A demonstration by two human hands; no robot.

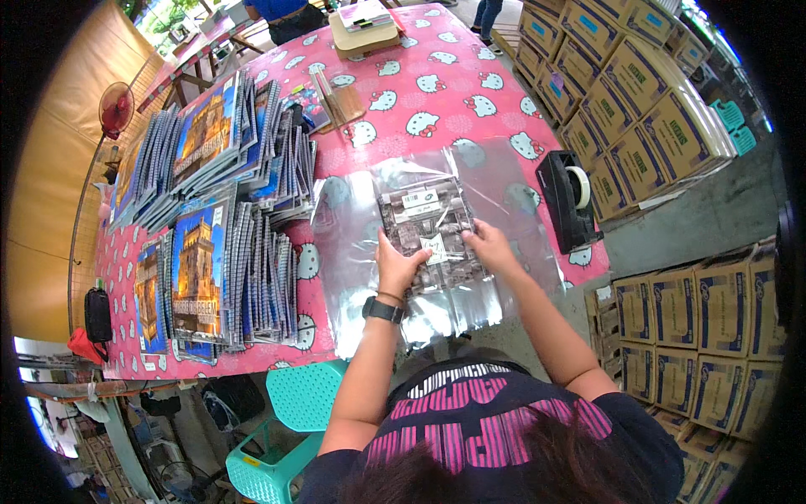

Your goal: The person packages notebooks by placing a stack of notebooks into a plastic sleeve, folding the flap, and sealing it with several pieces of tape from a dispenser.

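Observation:
A notebook with a grey picture cover and a white label lies in front of me. Clear plastic spreads around and beneath it; whether a layer also covers the notebook I cannot tell. My left hand grips the left edge, its thumb stretched across the cover. At the opposite edge, my right hand holds on with the thumb on top and the other fingers mostly hidden. A dark watch sits on my left wrist.
Piles of spiral notebooks with blue and gold covers crowd the left of the pink patterned table. A black tape dispenser stands at the right edge. Stacked cartons line the right side. Green stools stand at lower left.

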